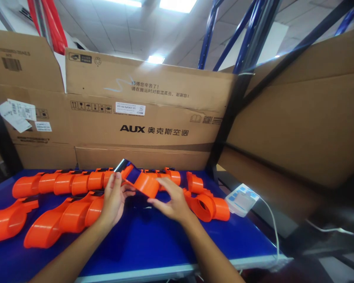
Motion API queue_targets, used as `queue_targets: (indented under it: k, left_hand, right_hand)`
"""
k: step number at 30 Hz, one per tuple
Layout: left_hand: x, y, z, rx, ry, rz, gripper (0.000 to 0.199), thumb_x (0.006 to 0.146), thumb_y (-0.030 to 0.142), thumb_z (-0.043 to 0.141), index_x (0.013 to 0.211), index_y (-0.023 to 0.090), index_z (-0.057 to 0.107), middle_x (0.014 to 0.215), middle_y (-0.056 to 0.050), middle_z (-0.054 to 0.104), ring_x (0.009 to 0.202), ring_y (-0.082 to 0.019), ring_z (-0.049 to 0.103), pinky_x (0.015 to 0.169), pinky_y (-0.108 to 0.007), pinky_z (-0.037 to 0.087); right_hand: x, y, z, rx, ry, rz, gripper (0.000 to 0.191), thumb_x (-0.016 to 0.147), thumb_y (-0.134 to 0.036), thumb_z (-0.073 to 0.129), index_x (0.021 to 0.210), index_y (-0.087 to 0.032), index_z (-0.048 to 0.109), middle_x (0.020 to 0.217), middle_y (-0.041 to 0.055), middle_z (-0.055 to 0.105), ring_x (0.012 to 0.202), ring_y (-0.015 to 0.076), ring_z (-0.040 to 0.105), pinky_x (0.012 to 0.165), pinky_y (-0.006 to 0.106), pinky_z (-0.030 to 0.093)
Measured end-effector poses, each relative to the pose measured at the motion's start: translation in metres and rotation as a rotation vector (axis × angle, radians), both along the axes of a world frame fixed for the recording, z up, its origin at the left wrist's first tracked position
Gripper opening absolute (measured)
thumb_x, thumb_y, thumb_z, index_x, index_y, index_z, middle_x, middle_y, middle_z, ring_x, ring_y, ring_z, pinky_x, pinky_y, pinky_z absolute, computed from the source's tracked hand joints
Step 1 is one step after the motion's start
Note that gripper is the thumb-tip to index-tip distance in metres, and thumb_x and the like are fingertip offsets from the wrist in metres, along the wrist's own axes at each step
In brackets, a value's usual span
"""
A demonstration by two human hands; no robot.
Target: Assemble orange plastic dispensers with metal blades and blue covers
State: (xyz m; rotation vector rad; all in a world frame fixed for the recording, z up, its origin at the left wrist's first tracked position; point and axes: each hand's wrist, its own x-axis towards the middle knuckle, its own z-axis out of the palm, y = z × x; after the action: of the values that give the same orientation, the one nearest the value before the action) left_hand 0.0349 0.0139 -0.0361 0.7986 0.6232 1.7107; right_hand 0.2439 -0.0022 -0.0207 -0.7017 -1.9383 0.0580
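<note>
Held up over the table is an orange curled plastic piece (146,185), with a rounded loop at one end and a dark strip with a pale edge at the other. My left hand (115,196) is closed on its strip end, thumb up against it. Around the loop end, my right hand (171,198) grips with the thumb below and the fingers above. Similar orange pieces lie beside and behind both hands: a front row (73,214) to the left, a back row (63,183), and a cluster (205,207) to the right.
The blue tabletop (153,243) has a pale front edge. A large cardboard sheet (153,139) stands behind it, next to a dark metal post (228,122). At the right edge sits a white and blue box-shaped device (242,199) with a white cable (273,220).
</note>
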Motion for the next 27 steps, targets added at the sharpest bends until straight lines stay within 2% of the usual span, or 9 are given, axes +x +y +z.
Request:
queue_targets:
  k: [3, 5, 7, 9, 10, 12, 16, 27]
  left_hand:
    - [0.0, -0.001, 0.0, 0.016, 0.072, -0.119, 0.058, 0.085, 0.063, 0.071, 0.126, 0.025, 0.055, 0.111, -0.008, 0.071, 0.074, -0.018, 0.074, 0.056, -0.028, 0.061]
    - [0.0, -0.001, -0.001, 0.01, 0.102, -0.145, 0.06, 0.087, 0.061, 0.069, 0.132, 0.025, 0.053, 0.116, -0.01, 0.069, 0.07, -0.017, 0.072, 0.051, -0.028, 0.058]
    - [0.0, -0.002, -0.004, 0.005, 0.116, -0.153, 0.055, 0.088, 0.057, 0.07, 0.129, 0.024, 0.055, 0.113, -0.009, 0.069, 0.067, -0.015, 0.068, 0.047, -0.025, 0.054]
    - [0.0, -0.003, -0.006, 0.007, 0.132, -0.17, 0.05, 0.088, 0.054, 0.072, 0.124, 0.022, 0.058, 0.106, -0.007, 0.068, 0.064, -0.014, 0.066, 0.046, -0.023, 0.051]
    - [0.0, -0.004, -0.007, 0.01, 0.14, -0.183, 0.048, 0.088, 0.053, 0.072, 0.122, 0.022, 0.058, 0.102, -0.006, 0.068, 0.063, -0.013, 0.064, 0.046, -0.022, 0.05]
    - [0.0, -0.005, -0.008, 0.018, 0.15, -0.211, 0.047, 0.087, 0.051, 0.073, 0.121, 0.021, 0.058, 0.095, -0.004, 0.067, 0.061, -0.013, 0.063, 0.045, -0.021, 0.048]
    - [-0.001, -0.009, -0.006, 0.031, 0.158, -0.242, 0.044, 0.087, 0.049, 0.073, 0.118, 0.022, 0.057, 0.087, -0.001, 0.066, 0.059, -0.013, 0.062, 0.046, -0.021, 0.047]
    - [0.0, -0.011, -0.001, 0.001, 0.174, -0.203, 0.041, 0.084, 0.05, 0.075, 0.11, 0.023, 0.06, 0.078, 0.001, 0.067, 0.052, -0.012, 0.059, 0.046, -0.022, 0.044]
  right_hand:
    - [0.008, 0.011, 0.0, -0.092, 0.178, -0.153, 0.049, 0.088, -0.049, 0.074, 0.127, -0.021, 0.064, 0.113, 0.0129, 0.076, 0.098, 0.0287, 0.074, 0.091, 0.042, 0.059]
    - [0.02, 0.02, 0.005, -0.155, 0.33, -0.244, 0.05, 0.092, -0.052, 0.067, 0.128, -0.019, 0.062, 0.11, 0.0129, 0.076, 0.092, 0.0267, 0.075, 0.082, 0.038, 0.06]
    - [0.034, 0.027, 0.011, -0.181, 0.441, -0.457, 0.066, 0.091, -0.057, 0.065, 0.14, -0.015, 0.051, 0.102, 0.0125, 0.076, 0.085, 0.0268, 0.074, 0.075, 0.038, 0.059]
    - [0.05, 0.031, 0.018, -0.242, 0.373, -0.752, 0.078, 0.09, -0.06, 0.065, 0.15, -0.016, 0.04, 0.094, 0.0095, 0.076, 0.08, 0.0287, 0.073, 0.075, 0.04, 0.056]
    - [0.057, 0.032, 0.022, -0.274, 0.303, -0.875, 0.076, 0.091, -0.06, 0.063, 0.15, -0.018, 0.041, 0.097, 0.0102, 0.077, 0.085, 0.0308, 0.073, 0.079, 0.041, 0.054]
    - [0.068, 0.034, 0.026, -0.335, 0.162, -1.022, 0.068, 0.095, -0.057, 0.057, 0.15, -0.02, 0.042, 0.111, 0.0143, 0.075, 0.098, 0.0337, 0.072, 0.085, 0.042, 0.051]
    - [0.073, 0.04, 0.027, -0.441, -0.028, -1.112, 0.056, 0.101, -0.057, 0.048, 0.143, -0.021, 0.049, 0.115, 0.0165, 0.075, 0.108, 0.0348, 0.07, 0.087, 0.039, 0.048]
    - [0.067, 0.061, 0.014, -0.526, -0.23, -1.175, 0.052, 0.102, -0.057, 0.048, 0.136, -0.017, 0.052, 0.112, 0.018, 0.073, 0.103, 0.0338, 0.072, 0.084, 0.039, 0.052]
